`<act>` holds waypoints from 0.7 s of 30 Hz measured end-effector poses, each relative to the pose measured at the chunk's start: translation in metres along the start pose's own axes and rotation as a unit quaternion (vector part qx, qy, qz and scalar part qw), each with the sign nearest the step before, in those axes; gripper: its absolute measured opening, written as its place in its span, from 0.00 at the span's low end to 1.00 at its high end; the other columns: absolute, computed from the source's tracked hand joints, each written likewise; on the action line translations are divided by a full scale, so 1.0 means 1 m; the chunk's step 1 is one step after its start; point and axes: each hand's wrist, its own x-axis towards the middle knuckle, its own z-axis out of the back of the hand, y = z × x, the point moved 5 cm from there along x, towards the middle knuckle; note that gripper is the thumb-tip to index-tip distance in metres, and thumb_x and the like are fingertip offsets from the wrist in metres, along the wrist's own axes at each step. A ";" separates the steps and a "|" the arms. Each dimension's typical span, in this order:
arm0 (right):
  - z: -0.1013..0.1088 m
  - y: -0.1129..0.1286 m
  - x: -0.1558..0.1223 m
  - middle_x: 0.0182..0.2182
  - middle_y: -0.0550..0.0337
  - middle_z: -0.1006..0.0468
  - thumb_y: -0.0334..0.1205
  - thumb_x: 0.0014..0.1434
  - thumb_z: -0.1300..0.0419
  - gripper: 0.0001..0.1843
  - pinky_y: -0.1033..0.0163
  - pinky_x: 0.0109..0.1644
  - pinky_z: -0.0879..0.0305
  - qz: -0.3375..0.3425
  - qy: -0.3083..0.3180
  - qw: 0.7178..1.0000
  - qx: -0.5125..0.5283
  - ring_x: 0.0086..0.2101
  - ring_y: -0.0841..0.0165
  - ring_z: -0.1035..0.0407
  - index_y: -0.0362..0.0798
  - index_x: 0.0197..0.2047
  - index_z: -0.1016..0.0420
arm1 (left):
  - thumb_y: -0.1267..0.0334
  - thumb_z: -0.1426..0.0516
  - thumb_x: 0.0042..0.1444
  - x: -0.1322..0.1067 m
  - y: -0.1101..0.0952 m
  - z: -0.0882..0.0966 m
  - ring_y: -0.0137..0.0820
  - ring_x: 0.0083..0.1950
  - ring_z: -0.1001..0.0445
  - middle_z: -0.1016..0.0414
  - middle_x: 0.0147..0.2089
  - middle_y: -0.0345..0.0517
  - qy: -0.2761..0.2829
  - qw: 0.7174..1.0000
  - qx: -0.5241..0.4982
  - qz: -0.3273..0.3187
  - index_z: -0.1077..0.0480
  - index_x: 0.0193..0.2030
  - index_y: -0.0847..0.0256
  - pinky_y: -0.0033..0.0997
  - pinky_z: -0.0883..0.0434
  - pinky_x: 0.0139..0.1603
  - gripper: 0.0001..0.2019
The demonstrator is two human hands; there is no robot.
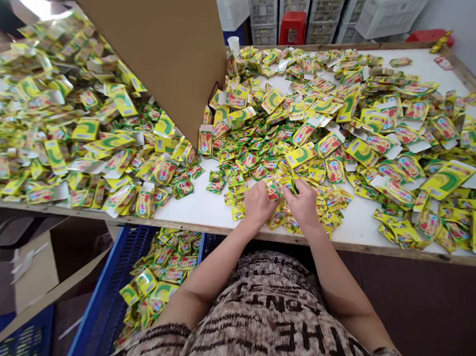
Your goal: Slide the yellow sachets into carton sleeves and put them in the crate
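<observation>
Close to the table's front edge, my left hand [259,203] is closed around a small green and red packet [273,191], which shows at its fingertips. Just to the right, my right hand [303,204] has its fingers bent in a pinch on a small yellow-green packet, mostly hidden by the fingers. Both hands rest low over a pile of small packets [335,199]. Beyond them lie many yellow cardboard boxes [300,155] with a green and red print, several with white flaps standing open.
A large brown cardboard panel [161,39] stands at the left, with another heap of boxes [54,156] beside it. Below the table edge is a blue crate [97,298] holding packets and boxes. White crates [264,8], a red stool [293,26] and a white cup [234,44] are behind.
</observation>
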 end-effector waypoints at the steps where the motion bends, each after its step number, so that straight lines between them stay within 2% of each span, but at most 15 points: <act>1: -0.003 -0.001 -0.001 0.26 0.60 0.32 0.42 0.59 0.40 0.14 0.61 0.38 0.40 0.002 0.029 0.999 -0.015 0.31 0.66 0.37 0.50 0.24 0.37 | 0.48 0.38 0.52 -0.005 0.001 -0.004 0.48 0.45 0.26 0.26 0.40 0.57 0.004 1.000 -0.002 0.014 0.36 0.43 0.61 0.42 0.35 0.46 0.21; 4: -0.006 0.003 -0.001 0.27 0.60 0.31 0.38 0.56 0.39 0.13 0.62 0.36 0.42 0.028 0.155 0.987 -0.041 0.31 0.66 0.37 0.49 0.23 0.36 | 0.49 0.37 0.51 -0.021 0.001 -0.010 0.48 0.47 0.27 0.27 0.42 0.57 0.015 0.999 -0.038 0.032 0.37 0.43 0.62 0.43 0.35 0.46 0.21; 7: -0.001 0.010 0.005 0.29 0.60 0.28 0.35 0.56 0.39 0.01 0.63 0.36 0.43 0.039 0.236 0.971 -0.020 0.31 0.67 0.35 0.48 0.32 0.28 | 0.48 0.35 0.47 -0.035 0.005 -0.010 0.42 0.43 0.28 0.28 0.41 0.50 0.053 0.980 -0.180 0.064 0.39 0.44 0.61 0.39 0.34 0.44 0.25; 8: 0.002 0.012 0.007 0.29 0.61 0.27 0.34 0.57 0.39 0.04 0.63 0.35 0.42 0.036 0.239 0.970 -0.001 0.30 0.67 0.35 0.48 0.38 0.27 | 0.48 0.35 0.48 -0.039 0.007 -0.010 0.38 0.41 0.29 0.29 0.40 0.47 0.076 0.962 -0.250 0.076 0.39 0.44 0.60 0.37 0.33 0.42 0.25; 10: 0.004 0.015 0.009 0.29 0.62 0.27 0.35 0.58 0.40 0.08 0.63 0.35 0.41 0.039 0.229 0.972 0.031 0.29 0.68 0.35 0.49 0.43 0.26 | 0.51 0.35 0.49 -0.045 0.012 -0.012 0.33 0.38 0.30 0.30 0.37 0.41 0.122 0.906 -0.395 0.085 0.39 0.42 0.58 0.33 0.33 0.41 0.21; 12: -0.001 0.018 0.006 0.30 0.61 0.27 0.36 0.59 0.39 0.03 0.62 0.38 0.39 0.080 0.229 0.969 0.035 0.31 0.67 0.35 0.49 0.38 0.24 | 0.55 0.35 0.48 -0.049 0.018 -0.012 0.31 0.39 0.29 0.29 0.38 0.39 0.150 0.846 -0.505 0.082 0.37 0.41 0.59 0.31 0.31 0.42 0.19; 13: -0.005 0.019 0.003 0.32 0.59 0.27 0.37 0.60 0.38 0.03 0.60 0.41 0.38 0.111 0.237 0.965 0.026 0.34 0.66 0.34 0.49 0.35 0.22 | 0.57 0.34 0.46 -0.050 0.023 -0.012 0.31 0.41 0.29 0.28 0.39 0.39 0.155 0.824 -0.538 0.082 0.37 0.41 0.59 0.31 0.31 0.44 0.20; 15: -0.017 0.020 -0.007 0.39 0.54 0.26 0.39 0.60 0.37 0.06 0.56 0.48 0.37 0.170 0.271 0.948 0.003 0.43 0.61 0.35 0.50 0.31 0.19 | 0.60 0.32 0.44 -0.052 0.031 -0.012 0.32 0.44 0.28 0.26 0.41 0.40 0.164 0.803 -0.567 0.085 0.34 0.43 0.60 0.32 0.30 0.47 0.22; 17: -0.026 0.018 -0.018 0.44 0.52 0.26 0.41 0.61 0.37 0.10 0.51 0.54 0.38 0.196 0.318 0.928 -0.003 0.48 0.58 0.37 0.52 0.30 0.17 | 0.61 0.32 0.44 -0.053 0.035 -0.013 0.33 0.46 0.27 0.24 0.43 0.41 0.174 0.796 -0.574 0.082 0.31 0.45 0.60 0.34 0.30 0.51 0.22; 19: -0.028 0.014 -0.025 0.46 0.52 0.25 0.43 0.62 0.39 0.11 0.47 0.57 0.38 0.184 0.343 0.921 0.030 0.50 0.57 0.36 0.53 0.30 0.17 | 0.60 0.31 0.44 -0.055 0.037 -0.013 0.34 0.47 0.26 0.23 0.44 0.42 0.184 0.790 -0.580 0.080 0.29 0.46 0.60 0.36 0.30 0.54 0.22; 21: -0.020 0.008 -0.027 0.46 0.53 0.24 0.44 0.63 0.40 0.11 0.49 0.56 0.36 0.122 0.295 0.942 0.100 0.50 0.59 0.33 0.53 0.36 0.17 | 0.58 0.30 0.43 -0.057 0.037 -0.012 0.35 0.46 0.25 0.21 0.43 0.43 0.189 0.785 -0.583 0.090 0.27 0.45 0.60 0.38 0.29 0.53 0.22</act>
